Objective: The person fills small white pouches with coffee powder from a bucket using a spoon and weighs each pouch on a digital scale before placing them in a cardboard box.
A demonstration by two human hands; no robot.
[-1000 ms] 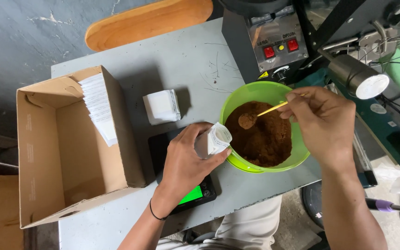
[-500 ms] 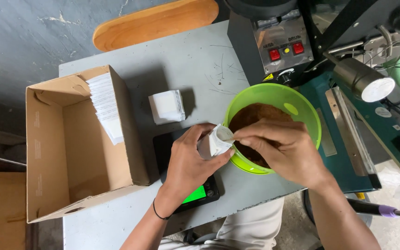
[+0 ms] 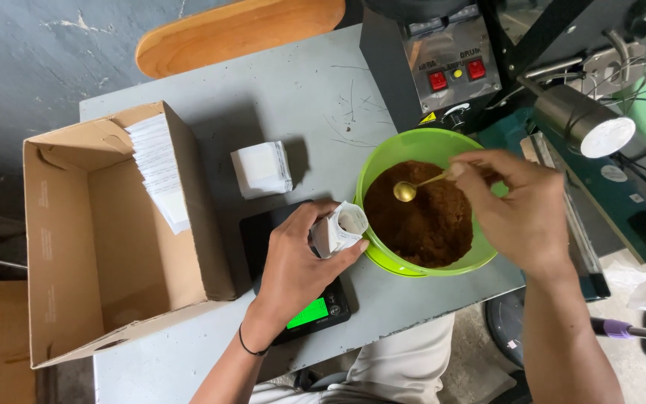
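On the grey surface (image 3: 300,90), I see the open cardboard box (image 3: 106,247) at left, then the green bowl (image 3: 390,153) of brown powder right of centre. My left hand (image 3: 297,262) grasps a small white pouch (image 3: 340,228) at centre; my right hand (image 3: 517,209) pinches a gold spoon (image 3: 410,188) over the bowl.

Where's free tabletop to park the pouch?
Bare table lies behind the white packet stack, between cardboard box and machine. It is crowded around the scale, green bowl and both hands.
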